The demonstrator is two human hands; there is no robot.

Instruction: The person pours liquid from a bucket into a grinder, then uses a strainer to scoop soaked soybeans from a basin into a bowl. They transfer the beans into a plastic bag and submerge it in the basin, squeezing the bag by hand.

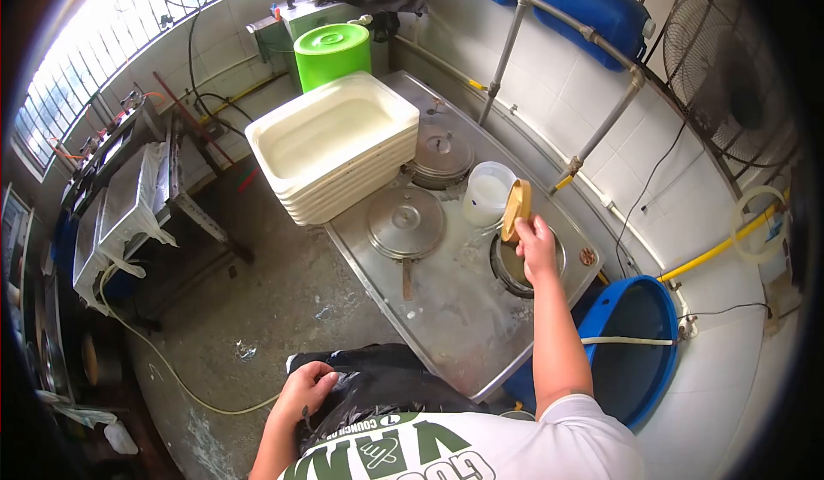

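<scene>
Head view: the tan tool is in my right hand, held out ahead of me and to my right, above the steel worktop. My right fingers and thumb are closed around its near end; how the hidden fingers wrap behind it I cannot tell. Its long axis runs mostly away from me, the far end leaning slightly to the right. It stands over the far edge of the open round pot set into the worktop, with the pot's mouth below and partly behind my hand and wrist. The clear plastic container sits just beyond the pot and to the left of the tool; whether the two touch I cannot tell.

My left hand is well apart from all this, low and to the left beside the black apron. Its fingers are loosely curled and I see nothing in it, though the palm is hidden, so I cannot tell whether it has hold of the plastic. My right hand is clearly the nearer one to both pot and container.
</scene>
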